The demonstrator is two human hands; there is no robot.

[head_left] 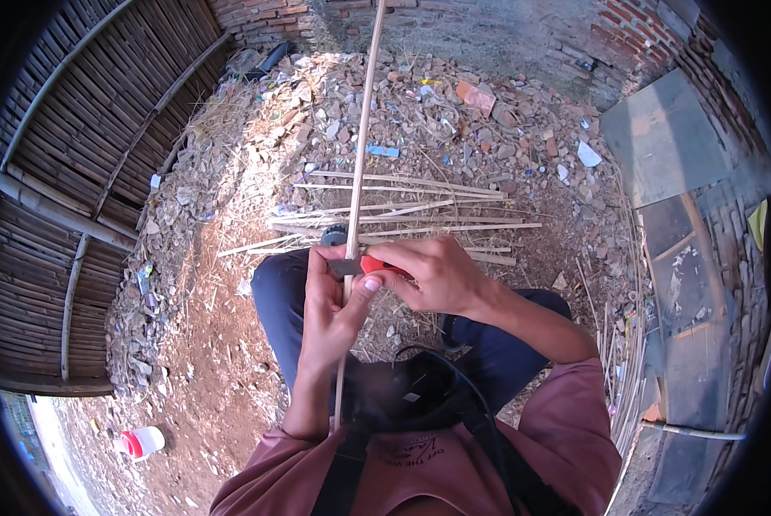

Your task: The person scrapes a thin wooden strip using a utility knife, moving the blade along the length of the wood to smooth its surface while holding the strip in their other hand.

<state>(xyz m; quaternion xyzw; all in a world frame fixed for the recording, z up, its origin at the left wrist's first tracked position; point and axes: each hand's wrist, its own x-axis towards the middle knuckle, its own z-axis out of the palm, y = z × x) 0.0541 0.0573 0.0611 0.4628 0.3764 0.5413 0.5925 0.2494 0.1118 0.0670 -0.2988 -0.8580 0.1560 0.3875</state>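
The maroon cloth shirt [566,421] bears small dark print across its chest. Ahead of it, the left hand [327,301] is closed around a long, pale, narrow wooden strip [364,155], which runs from near the shirt out past both hands. The right hand [437,275] is closed on a red-handled knife with a grey blade [377,266], the blade against the strip. Beyond, more pale wooden strips [454,229] lie on stony, rubble-strewn ground [523,138] before a brick wall [488,34].

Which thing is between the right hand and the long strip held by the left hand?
In the head view, a red-handled knife is there: the right hand grips it, and its blade crosses the strip.
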